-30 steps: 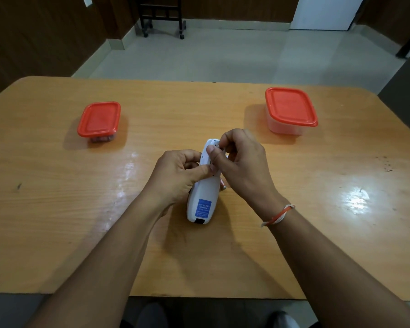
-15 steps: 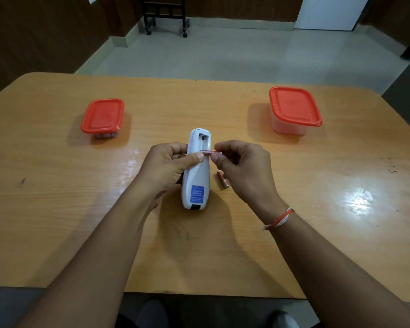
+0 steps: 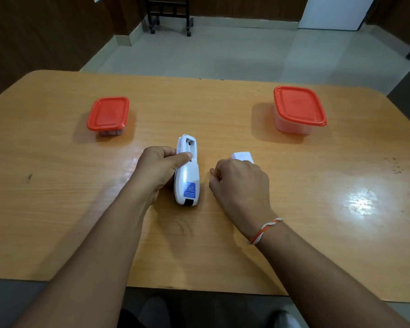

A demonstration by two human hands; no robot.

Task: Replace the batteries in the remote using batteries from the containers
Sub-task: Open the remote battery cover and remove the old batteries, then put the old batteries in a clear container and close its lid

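Half a second ago my right hand (image 3: 240, 183) held a battery at the remote (image 3: 187, 172); now it has dropped to the surface (image 3: 57, 209) right of it, fingers curled under, whether pinching anything I cannot tell. White cover (image 3: 243, 156) shows just beyond it. My left hand (image 3: 160, 170) still grips the remote, back up, compartment open. Both red-lidded containers (image 3: 108, 114) (image 3: 298, 107) stay closed.
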